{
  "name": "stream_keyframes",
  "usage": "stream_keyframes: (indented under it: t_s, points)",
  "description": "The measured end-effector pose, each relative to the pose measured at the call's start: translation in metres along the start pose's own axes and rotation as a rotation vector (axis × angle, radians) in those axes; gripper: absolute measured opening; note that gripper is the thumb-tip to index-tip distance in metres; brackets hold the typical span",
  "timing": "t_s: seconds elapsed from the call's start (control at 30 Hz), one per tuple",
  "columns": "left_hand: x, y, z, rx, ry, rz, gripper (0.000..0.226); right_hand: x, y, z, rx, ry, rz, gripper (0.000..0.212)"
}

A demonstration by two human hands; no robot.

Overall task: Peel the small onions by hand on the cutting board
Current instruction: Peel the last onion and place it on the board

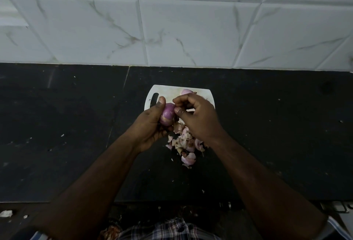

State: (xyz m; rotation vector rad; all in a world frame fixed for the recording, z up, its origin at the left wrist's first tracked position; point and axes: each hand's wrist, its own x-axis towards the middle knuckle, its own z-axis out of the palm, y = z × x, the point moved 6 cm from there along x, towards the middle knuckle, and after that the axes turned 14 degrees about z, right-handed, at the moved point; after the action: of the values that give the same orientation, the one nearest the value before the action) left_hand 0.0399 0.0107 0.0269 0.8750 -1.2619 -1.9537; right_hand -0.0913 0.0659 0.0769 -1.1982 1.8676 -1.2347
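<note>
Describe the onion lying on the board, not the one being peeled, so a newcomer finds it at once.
Start at the white cutting board on the black counter. Near its far edge, just beyond the right hand, lies a pale pink onion. Unlike the purple onion in the left hand, nobody touches it.

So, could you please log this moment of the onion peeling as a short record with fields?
left hand: left hand in a closed grip on the purple onion
right hand: right hand pinching at the skin on the onion's side
cutting board: white cutting board, mostly hidden behind the hands
other onion: peeled onion lying on the board's far edge
peels: peel pile on the dark counter, nearer the person than the board
backdrop: white marble-look tiled wall
</note>
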Motion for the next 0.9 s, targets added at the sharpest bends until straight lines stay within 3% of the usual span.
stream_keyframes:
  t_s: [0.23, 0.9]
  points:
    - [0.004, 0.006, -0.002, 0.036, 0.039, 0.014, 0.069, 0.001, -0.005, 0.000, 0.124, -0.027, -0.018, 0.031]
    - [0.004, 0.011, 0.008, 0.035, 0.025, -0.013, 0.063, 0.003, -0.011, 0.000, 0.097, -0.110, -0.088, 0.037]
